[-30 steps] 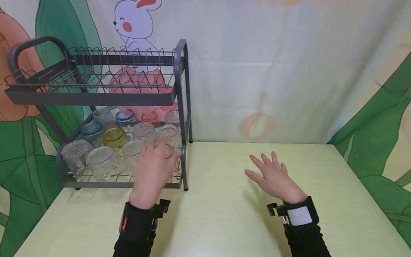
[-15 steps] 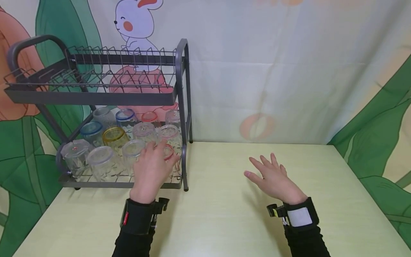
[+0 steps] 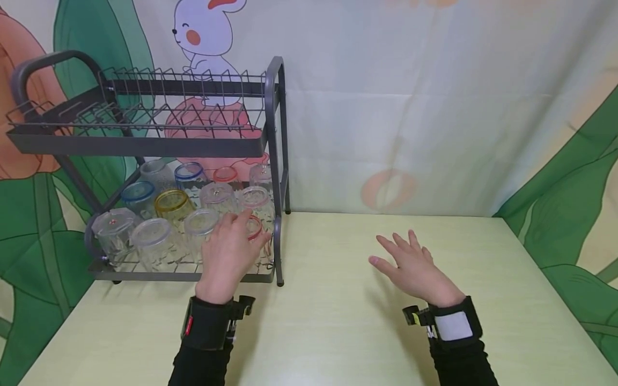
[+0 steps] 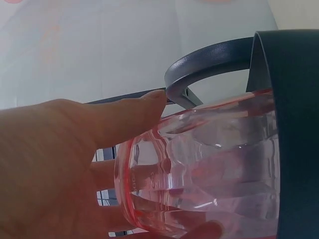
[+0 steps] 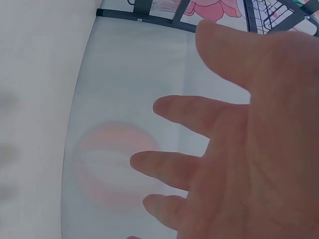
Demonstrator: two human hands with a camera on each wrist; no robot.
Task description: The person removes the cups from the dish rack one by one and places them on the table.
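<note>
Left hand (image 3: pixel 229 254) reaches into the lower tier of a dark-grey, two-tier metal rack (image 3: pixel 135 146), its fingers bent round a clear, ribbed tumbler with a red ring (image 4: pixel 214 159). Those fingers show through the tumbler's wall in the left wrist view, with the thumb along the opposite side; how firmly they press cannot be told. Holding it from above makes sense, since neighbouring clear tumblers (image 3: pixel 153 236) crowd close and all seem to stand base up, probably so that they drain. From the hand's middle, the red-ringed tumbler sits between one and two o'clock, within the grasp, just beside the rack's front right post (image 3: pixel 277 236); a yellow-ringed tumbler (image 3: pixel 173 209) stands near ten o'clock, untouched. Right hand (image 3: pixel 415 273), fingers spread wide and holding nothing, hovers over the pale yellow table (image 3: pixel 328 332); from it, the red-ringed tumbler lies well apart, between nine and ten o'clock.
</note>
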